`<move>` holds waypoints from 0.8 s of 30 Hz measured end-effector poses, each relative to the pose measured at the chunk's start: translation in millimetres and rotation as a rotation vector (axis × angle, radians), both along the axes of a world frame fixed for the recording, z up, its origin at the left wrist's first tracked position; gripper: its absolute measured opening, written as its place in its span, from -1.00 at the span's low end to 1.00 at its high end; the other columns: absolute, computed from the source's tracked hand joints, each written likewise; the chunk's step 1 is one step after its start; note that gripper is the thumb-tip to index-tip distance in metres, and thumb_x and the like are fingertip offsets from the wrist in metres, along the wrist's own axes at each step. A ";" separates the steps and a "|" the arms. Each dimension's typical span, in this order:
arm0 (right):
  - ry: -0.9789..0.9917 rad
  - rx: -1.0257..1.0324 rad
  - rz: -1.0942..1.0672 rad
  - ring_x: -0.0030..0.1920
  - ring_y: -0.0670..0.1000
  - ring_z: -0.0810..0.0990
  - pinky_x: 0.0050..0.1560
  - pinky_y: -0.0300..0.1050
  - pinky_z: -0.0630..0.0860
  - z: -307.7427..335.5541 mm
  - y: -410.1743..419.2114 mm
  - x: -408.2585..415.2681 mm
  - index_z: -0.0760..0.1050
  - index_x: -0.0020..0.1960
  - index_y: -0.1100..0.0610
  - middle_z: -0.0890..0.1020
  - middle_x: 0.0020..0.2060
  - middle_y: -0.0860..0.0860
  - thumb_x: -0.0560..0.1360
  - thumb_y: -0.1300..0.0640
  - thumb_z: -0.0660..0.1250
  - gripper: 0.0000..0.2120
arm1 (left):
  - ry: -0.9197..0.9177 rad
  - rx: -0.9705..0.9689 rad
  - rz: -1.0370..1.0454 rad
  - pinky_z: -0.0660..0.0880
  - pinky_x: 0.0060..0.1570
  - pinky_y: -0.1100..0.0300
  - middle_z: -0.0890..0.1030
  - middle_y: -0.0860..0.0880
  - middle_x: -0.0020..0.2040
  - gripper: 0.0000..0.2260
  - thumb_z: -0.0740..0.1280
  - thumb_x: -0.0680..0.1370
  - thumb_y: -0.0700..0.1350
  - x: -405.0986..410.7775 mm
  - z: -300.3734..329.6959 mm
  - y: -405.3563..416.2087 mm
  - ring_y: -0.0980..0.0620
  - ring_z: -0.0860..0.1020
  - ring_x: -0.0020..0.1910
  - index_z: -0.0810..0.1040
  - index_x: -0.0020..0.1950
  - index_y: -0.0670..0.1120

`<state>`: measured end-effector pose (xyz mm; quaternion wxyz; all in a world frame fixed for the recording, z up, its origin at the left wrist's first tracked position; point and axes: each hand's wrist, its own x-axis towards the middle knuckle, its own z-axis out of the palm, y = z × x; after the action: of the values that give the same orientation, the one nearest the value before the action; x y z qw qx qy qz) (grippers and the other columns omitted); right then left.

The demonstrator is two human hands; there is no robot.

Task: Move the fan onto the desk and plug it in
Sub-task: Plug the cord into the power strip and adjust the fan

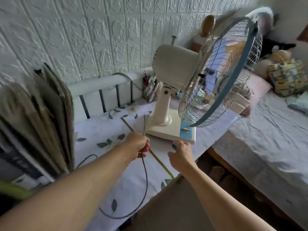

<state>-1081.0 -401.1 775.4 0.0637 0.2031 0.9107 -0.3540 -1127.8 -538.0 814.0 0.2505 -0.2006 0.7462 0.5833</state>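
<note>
Dark cord (pixel 145 165) runs through the left hand (pixel 138 145), whose fingers are curled round it in a pinch just in front of the fan's base; from the fist one stretch of cord rises toward the foot of the fan, and the other drops in a long loop across the desk (pixel 133 179) toward the near edge. A thin yellow stick (pixel 156 158) lies slantwise on the desk and passes under that same hand. The right hand (pixel 180 155) is beside it, fingers loosely spread and holding nothing, its fingertips at the near edge of the fan's base, though whether they touch it cannot be told. The fan (pixel 176 67) stands upright on the desk, on a cloth printed with leaves: a cream base with a blue panel and a dial, a cream neck and motor housing, and a wire cage with a blue rim facing right toward the bed (pixel 266 130). Behind the fan a cup of pens (pixel 150 87) stands against a white rail, and a pale cable hangs over that rail. The wall (pixel 83 30) is faced with white embossed brick-pattern panels. A stack of papers or folders (pixel 41 117) leans upright at the left of the desk. On the bed lie a patterned cushion (pixel 286 77) and soft toys, blurred.
</note>
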 end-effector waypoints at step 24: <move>0.424 -0.093 0.827 0.07 0.03 0.55 -0.04 -0.21 0.37 160.2 -118.7 26.9 0.58 0.10 0.07 0.62 0.07 0.03 0.51 0.16 0.28 -0.80 | 0.390 -0.324 0.024 0.14 -0.52 0.26 0.29 -0.04 -0.44 -0.73 0.17 0.60 -0.14 136.2 180.5 -118.8 0.06 0.20 -0.51 0.58 -0.21 -0.16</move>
<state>-1054.1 -519.8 935.7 0.0210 -0.2569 0.8912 -0.3731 -991.6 -656.8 994.5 0.0594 -0.1308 0.8616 0.4869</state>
